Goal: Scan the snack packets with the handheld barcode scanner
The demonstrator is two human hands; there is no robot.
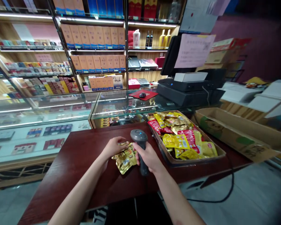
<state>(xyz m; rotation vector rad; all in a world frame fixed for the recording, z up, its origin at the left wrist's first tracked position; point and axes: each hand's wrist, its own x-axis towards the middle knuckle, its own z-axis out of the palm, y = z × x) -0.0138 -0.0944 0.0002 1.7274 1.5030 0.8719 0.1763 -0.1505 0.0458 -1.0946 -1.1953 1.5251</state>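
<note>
My right hand is wrapped round the handle of a dark grey barcode scanner, held upright with its head at the top. Just left of it lies a shiny gold snack packet on the dark red-brown table. My left hand grips the packet's far left edge, thumb and fingers curled over it; the fingertips are partly hidden. The scanner's head stands close beside the packet's right side.
An open carton full of yellow, red and gold snack packets stands right of the scanner. Beyond it is a larger cardboard box. A black cable loops at the right. Glass display counters and a monitor stand behind.
</note>
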